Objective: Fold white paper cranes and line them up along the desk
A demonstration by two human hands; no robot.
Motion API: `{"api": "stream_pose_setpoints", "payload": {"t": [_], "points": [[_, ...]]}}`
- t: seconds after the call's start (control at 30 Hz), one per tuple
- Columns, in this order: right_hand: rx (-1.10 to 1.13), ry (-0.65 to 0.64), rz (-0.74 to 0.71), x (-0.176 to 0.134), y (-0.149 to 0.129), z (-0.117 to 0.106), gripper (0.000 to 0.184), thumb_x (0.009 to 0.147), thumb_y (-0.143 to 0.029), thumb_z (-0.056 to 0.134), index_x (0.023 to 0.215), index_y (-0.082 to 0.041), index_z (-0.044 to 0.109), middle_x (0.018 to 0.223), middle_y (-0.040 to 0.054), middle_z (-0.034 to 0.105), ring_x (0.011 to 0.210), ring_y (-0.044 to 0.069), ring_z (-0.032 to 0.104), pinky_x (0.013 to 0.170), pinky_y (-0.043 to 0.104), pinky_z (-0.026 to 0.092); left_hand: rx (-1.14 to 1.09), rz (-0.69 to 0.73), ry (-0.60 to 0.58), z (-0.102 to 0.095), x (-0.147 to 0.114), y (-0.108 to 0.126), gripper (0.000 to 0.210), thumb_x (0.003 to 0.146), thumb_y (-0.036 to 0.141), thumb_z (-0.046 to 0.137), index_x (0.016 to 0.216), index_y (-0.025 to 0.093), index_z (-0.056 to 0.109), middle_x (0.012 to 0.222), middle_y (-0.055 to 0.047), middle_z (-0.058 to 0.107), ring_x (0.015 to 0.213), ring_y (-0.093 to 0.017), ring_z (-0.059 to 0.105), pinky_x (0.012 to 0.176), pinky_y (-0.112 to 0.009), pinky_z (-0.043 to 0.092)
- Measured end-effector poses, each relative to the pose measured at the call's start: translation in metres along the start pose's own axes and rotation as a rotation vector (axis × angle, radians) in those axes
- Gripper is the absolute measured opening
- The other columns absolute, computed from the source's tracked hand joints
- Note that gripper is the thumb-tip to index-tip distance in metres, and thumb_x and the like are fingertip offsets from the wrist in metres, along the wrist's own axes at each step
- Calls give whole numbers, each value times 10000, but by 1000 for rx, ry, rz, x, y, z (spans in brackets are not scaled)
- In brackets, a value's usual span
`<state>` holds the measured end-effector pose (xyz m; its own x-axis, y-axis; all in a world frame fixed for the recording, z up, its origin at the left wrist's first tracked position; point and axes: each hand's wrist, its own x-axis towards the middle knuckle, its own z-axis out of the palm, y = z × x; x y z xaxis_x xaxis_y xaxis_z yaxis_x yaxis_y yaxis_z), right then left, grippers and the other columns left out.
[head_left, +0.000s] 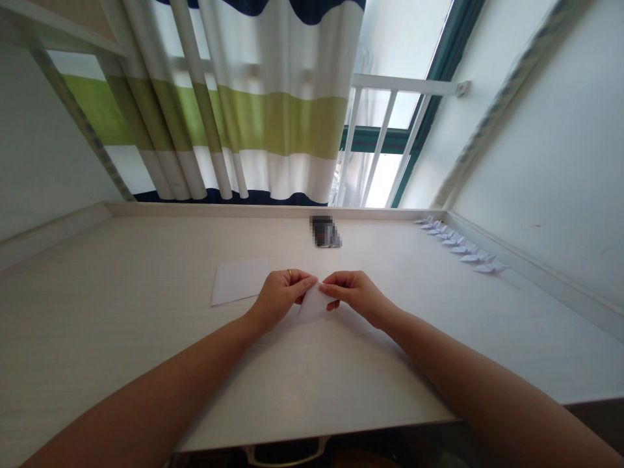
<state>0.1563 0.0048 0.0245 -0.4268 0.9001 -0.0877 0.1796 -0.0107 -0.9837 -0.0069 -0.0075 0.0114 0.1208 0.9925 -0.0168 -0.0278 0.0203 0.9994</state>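
Note:
A small folded piece of white paper (314, 304) is pinched between my two hands, just above the desk. My left hand (287, 289), with a ring on one finger, grips its upper left edge between thumb and fingers. From the other side my right hand (351, 289) pinches the paper near the same top corner, and the fingertips of both hands almost meet there. The exact folds are too faint to make out. Beside my left hand a flat sheet of white paper (236, 281) lies on the desk, partly covered by that hand.
The pale wooden desk (121, 312) has a raised rim at the back. A dark, pixelated phone-like object (325, 232) lies beyond my hands. Several folded paper cranes (463, 249) stand in a row along the right edge. Behind are a striped curtain (283, 123) and white railing (383, 130).

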Motion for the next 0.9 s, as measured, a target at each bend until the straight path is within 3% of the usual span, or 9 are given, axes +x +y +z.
{"api": "stream_pose_setpoints", "payload": {"t": [0.47,0.9], "points": [[-4,42,-27,2,2,-1,256,626,-358,666,695,-113,638,657,26,621,529,93,555,551,249,469,-65,-28,-78,-2,0,0,248,609,300,679,772,115,652,661,-26,649,588,-107,564,577,-243,453],[-35,64,-2,0,-1,1,174,652,-281,652,676,-110,626,608,4,596,498,80,553,518,220,439,-59,-55,-46,-1,1,-1,246,628,319,655,737,99,643,619,-24,636,554,-107,566,568,-255,473]]}}
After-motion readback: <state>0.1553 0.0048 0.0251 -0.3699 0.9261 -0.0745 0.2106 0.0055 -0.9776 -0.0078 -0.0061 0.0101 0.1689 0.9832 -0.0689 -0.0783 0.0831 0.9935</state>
